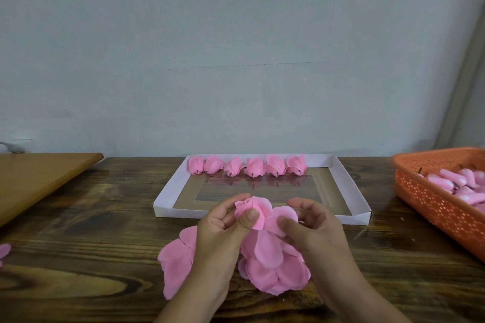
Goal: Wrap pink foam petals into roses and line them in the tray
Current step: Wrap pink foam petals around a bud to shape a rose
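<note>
Before tray's near rim [262, 214]: left hand [223, 225] fingers pinch rosebud [248, 208], right hand [312, 225] fingers grip petal [286, 216] (tray's floor bare nearside).

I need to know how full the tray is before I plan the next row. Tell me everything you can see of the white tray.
The white tray is a shallow rectangle with low folded walls, cardboard by its look, and a glossy floor that mirrors the roses. It lies flat on the wooden table, just beyond both hands. Six finished pink roses stand in one row along its far wall; the rest of the floor is bare. Neither hand touches it.
</note>
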The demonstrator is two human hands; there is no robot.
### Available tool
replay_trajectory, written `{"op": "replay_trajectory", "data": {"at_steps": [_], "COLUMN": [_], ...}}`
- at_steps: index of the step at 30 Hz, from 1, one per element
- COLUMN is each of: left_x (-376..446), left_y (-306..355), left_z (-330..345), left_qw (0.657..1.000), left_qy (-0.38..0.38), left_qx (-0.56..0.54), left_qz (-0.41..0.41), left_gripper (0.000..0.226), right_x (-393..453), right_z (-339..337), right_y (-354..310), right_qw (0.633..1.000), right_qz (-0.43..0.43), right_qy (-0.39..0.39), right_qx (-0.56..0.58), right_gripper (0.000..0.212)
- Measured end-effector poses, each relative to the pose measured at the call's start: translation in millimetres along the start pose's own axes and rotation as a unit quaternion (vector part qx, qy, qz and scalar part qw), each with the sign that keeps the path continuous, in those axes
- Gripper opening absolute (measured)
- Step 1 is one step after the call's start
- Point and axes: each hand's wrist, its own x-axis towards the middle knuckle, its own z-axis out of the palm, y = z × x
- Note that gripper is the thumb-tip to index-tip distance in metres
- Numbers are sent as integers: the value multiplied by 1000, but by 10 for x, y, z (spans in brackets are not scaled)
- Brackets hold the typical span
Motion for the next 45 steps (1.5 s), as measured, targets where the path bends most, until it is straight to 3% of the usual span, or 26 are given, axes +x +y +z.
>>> {"op": "replay_trajectory", "data": {"at_steps": [6,13,16,18,24,27,31,35,41,45], "left_x": [-35,-62,-57,-55,-51,-48,-53,-49,-37,-19], "left_y": [11,7,10,10,21,13,11,11,16,12], "left_z": [21,36,30,32,20,13,4,11,0,-17], "left_qw": [999,997,997,997,998,998,997,997,996,994], "left_qy": [-25,-54,-52,-50,-46,-50,-62,-61,-56,-52], "left_qx": [21,43,42,47,38,31,29,12,-16,-36], "left_qz": [6,22,24,22,3,-14,-34,-53,-74,-85], "left_gripper": [38,36,34,33,35,37,39,36,44,47], "right_x": [-28,-32,-48,-46,-52,-55,-69,-96,-143,-150], "right_z": [-3,-2,17,16,24,28,27,47,45,36], "right_y": [-20,-23,-49,-61,-57,-58,-64,-98,-136,-139], "right_qw": [1000,995,987,981,990,992,992,992,984,980], "right_qz": [-13,-15,1,23,-8,-24,-22,-24,-15,-17], "right_qy": [-10,-31,-66,-72,-67,-66,-97,-109,-162,-183], "right_qx": [26,90,146,178,121,102,76,66,72,81], "right_gripper": [13,14,4,13,24,17,27,12,10,23]}}
